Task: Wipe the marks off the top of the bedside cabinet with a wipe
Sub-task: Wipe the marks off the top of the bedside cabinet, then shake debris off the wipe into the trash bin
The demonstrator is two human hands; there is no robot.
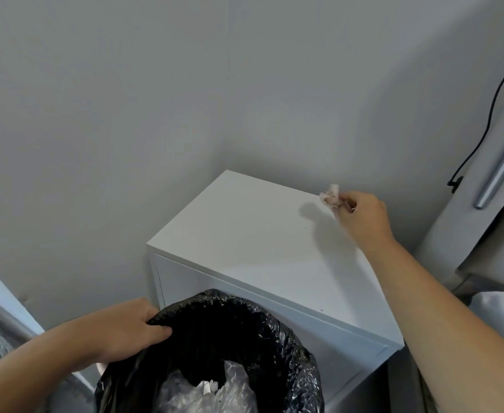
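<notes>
Pinched between thumb and fingertips, the right hand's (363,219) grip holds a crumpled wipe (331,198) just above the far right corner of the white bedside cabinet (244,242), at about two o'clock from the middle of the top; the shadow cast on the surface beneath suggests the wipe is lifted clear and not pressed down. The left hand (131,329), at roughly seven o'clock in the head view, is clenched on the rim of a bin lined with a black bag (244,332), thumb inside the liner and fingers outside, apparently holding the mouth open and close to the cabinet's front edge so that the used wipe can be dropped straight in. Clear crumpled plastic (203,391) lies at the bottom of the bin. The cabinet top looks largely clean, though a small dark speck (305,227) shows near the hand's shadow and another (322,309) sits close to the front edge at about five o'clock, so a last pass may be wanted before the wipe is thrown away. A black cable (494,99) hangs down the grey wall at one o'clock, well apart from the work.
</notes>
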